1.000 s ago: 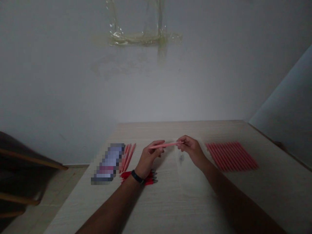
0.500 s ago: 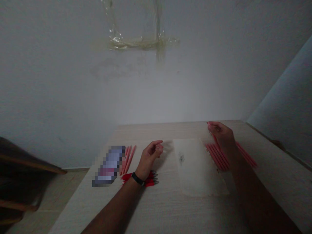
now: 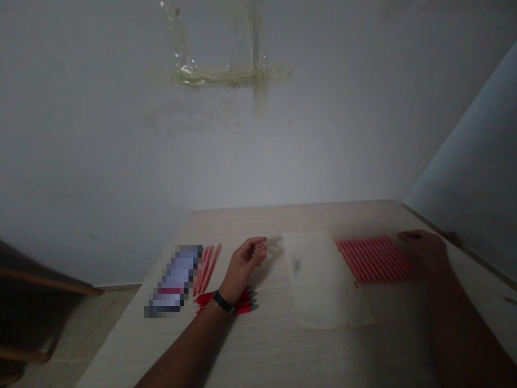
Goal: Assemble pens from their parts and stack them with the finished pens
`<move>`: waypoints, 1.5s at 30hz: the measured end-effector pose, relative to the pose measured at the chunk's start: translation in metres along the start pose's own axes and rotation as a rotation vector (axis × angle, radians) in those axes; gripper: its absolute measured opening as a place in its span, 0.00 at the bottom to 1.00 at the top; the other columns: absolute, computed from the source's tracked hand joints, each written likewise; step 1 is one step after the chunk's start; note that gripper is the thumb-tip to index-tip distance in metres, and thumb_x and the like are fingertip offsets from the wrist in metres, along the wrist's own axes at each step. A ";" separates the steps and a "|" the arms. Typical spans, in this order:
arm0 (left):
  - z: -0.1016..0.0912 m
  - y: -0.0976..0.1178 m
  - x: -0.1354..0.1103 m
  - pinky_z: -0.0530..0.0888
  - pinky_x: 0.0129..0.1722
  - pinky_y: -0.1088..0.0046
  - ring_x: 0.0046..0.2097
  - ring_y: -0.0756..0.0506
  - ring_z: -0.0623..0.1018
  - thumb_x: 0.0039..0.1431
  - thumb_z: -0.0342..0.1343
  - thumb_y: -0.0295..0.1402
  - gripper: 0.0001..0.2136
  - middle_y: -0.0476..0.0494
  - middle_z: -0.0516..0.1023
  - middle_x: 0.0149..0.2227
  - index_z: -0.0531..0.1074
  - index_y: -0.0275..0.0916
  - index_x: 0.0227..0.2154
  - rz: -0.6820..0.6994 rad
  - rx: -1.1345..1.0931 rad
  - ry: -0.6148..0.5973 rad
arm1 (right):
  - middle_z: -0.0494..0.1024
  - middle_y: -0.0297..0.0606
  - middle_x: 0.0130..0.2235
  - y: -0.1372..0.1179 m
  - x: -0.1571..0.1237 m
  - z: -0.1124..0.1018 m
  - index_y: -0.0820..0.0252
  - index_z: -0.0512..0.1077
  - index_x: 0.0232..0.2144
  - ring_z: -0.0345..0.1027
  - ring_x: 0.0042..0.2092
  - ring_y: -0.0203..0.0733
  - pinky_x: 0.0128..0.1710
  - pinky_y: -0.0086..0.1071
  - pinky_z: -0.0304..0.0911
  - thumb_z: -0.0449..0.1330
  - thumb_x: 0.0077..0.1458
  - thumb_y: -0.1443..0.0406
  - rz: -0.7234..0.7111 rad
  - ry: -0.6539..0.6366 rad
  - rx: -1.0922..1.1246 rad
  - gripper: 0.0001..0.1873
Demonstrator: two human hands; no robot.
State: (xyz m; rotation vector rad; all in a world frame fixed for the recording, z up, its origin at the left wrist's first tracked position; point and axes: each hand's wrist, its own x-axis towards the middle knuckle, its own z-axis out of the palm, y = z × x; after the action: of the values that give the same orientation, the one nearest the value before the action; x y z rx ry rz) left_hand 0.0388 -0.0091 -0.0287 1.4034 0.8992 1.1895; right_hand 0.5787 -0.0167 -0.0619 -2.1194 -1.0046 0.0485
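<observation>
My left hand (image 3: 245, 263), with a dark band on its wrist, hovers above a bunch of red pens (image 3: 244, 309) with grey tips. Its fingers are loosely bent and apart, and nothing is in them. At the right end of a close row of pinkish-red pencils (image 3: 374, 260) is my right hand (image 3: 426, 252). Its fingers are closed, partly smeared by motion; what they hold, if anything, is hidden. Between my hands lies a pale sheet of paper (image 3: 319, 285) with a small scribble, its right edge beside the row.
A few more pink pencils (image 3: 208, 269) lie at the left of the wooden table (image 3: 266, 350), next to a pixelated flat object (image 3: 175, 280). The wall (image 3: 258, 161) rises behind the table, with tape strips (image 3: 220, 75) on it. Dark furniture (image 3: 36, 307) stands on the left.
My right hand has moved right and down from above the pencil row to its right end, uncovering the row. The pencil seen in its fingers no longer shows. My left hand has stayed put.
</observation>
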 end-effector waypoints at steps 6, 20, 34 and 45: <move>0.000 0.001 0.000 0.69 0.34 0.73 0.37 0.47 0.73 0.57 0.63 0.40 0.18 0.44 0.75 0.39 0.76 0.39 0.48 0.000 0.014 -0.005 | 0.71 0.41 0.20 -0.006 0.005 0.010 0.54 0.74 0.12 0.59 0.23 0.44 0.32 0.44 0.53 0.70 0.39 0.66 0.006 -0.057 -0.070 0.11; 0.000 0.002 0.001 0.70 0.34 0.73 0.37 0.47 0.73 0.59 0.60 0.42 0.18 0.44 0.75 0.38 0.75 0.38 0.48 -0.012 0.068 -0.006 | 0.81 0.51 0.34 0.000 0.007 0.021 0.59 0.81 0.27 0.71 0.35 0.52 0.39 0.42 0.59 0.63 0.49 0.61 -0.014 -0.111 -0.278 0.09; -0.013 0.000 0.002 0.69 0.35 0.71 0.35 0.46 0.75 0.60 0.56 0.39 0.11 0.42 0.79 0.35 0.76 0.37 0.39 0.036 0.610 0.004 | 0.77 0.40 0.35 -0.159 -0.105 0.055 0.59 0.74 0.32 0.70 0.37 0.43 0.40 0.33 0.62 0.57 0.58 0.64 -0.712 -0.219 0.081 0.07; -0.071 0.006 0.009 0.71 0.41 0.67 0.43 0.42 0.78 0.64 0.52 0.37 0.12 0.37 0.75 0.47 0.71 0.37 0.46 -0.122 1.379 0.234 | 0.76 0.38 0.36 -0.211 -0.182 0.091 0.58 0.74 0.34 0.69 0.40 0.41 0.42 0.33 0.61 0.56 0.62 0.69 -0.959 -0.482 0.027 0.07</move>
State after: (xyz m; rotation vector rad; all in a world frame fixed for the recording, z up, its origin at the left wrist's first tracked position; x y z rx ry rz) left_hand -0.0289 0.0153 -0.0233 2.1883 2.1492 0.5444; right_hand 0.2867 -0.0001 -0.0359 -1.4228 -2.1882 0.0970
